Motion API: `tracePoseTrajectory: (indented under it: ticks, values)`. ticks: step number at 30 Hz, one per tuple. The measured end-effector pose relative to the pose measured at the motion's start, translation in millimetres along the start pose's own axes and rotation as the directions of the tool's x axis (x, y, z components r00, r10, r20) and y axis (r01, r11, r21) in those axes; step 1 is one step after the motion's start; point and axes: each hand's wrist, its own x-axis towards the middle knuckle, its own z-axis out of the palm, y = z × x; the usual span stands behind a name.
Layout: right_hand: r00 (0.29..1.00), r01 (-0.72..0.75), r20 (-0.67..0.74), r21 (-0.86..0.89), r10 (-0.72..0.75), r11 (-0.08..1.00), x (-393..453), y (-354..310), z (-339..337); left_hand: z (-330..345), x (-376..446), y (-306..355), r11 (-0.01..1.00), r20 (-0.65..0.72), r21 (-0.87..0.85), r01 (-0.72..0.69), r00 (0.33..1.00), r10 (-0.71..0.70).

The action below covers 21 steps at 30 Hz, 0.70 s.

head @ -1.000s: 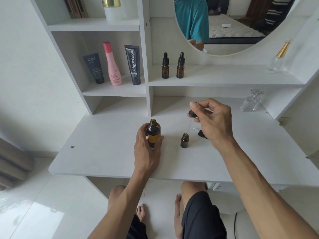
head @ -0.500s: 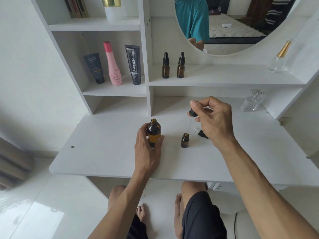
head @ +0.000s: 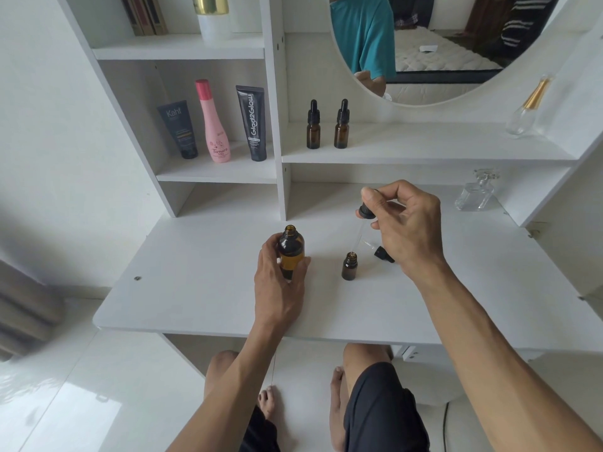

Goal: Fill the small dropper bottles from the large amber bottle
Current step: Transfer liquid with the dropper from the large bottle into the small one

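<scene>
Two hands busy: left hand (head: pixel 280 282) grips amber bottle (head: pixel 290 251); right hand (head: pixel 404 230) pinches dropper (head: pixel 365 213); tubes read Kahf (head: pixel 179 128), Glad2Glow (head: pixel 253 122).

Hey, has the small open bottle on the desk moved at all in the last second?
No. The small open bottle stands at the same spot on the desk, right of the large amber bottle and below the two shelf droppers.

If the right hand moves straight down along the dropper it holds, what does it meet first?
Probably the open mouth of the small dropper bottle: the right hand holds the dropper tip just above it, though depth is uncertain.
</scene>
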Motion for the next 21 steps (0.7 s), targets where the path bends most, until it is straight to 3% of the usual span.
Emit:
tracePoseTrajectory:
  ticks: [16, 21]
  values:
    - [1.0, -0.02, -0.005, 0.009, 0.02, 1.0, 0, 2, 1, 1, 0, 0, 1.0, 0.003, -0.001, 0.004, 1.0, -0.004]
    - [0.999, -0.029, -0.037, 0.145, 0.035, 0.989, 1, -13, 3, 0, -1, 1, 1.0, 0.006, -0.012, -0.004, 1.0, 0.004]
